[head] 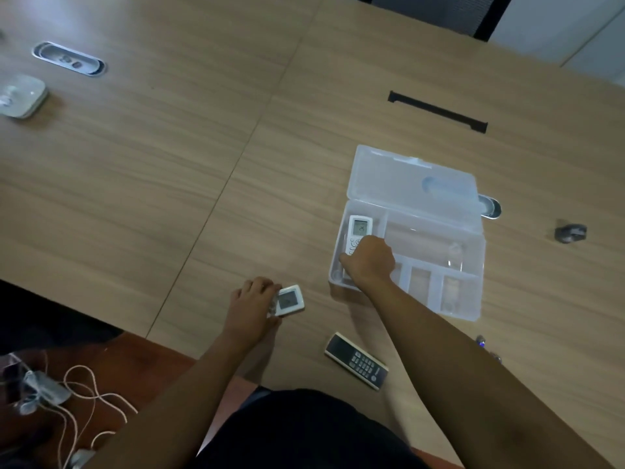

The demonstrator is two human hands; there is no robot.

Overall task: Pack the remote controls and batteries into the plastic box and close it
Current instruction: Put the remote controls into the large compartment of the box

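Note:
A clear plastic box point(470, 265) stands open on the wooden table, its lid point(416, 184) tilted back. My right hand point(370, 260) is inside the box's left compartment, fingers closed on a white remote point(359, 226) with a small screen. My left hand point(252, 297) grips a second white remote point(289, 301) lying on the table left of the box. A black-faced remote point(356, 360) lies loose near the table's front edge, between my arms. Small batteries point(487, 346) show beside my right forearm, partly hidden.
A black slot point(438, 111) is set in the table behind the box. A cable port point(67, 59) and a white device point(22, 96) sit at the far left. A small dark object point(571, 233) lies right of the box. Cables point(77, 397) lie on the floor.

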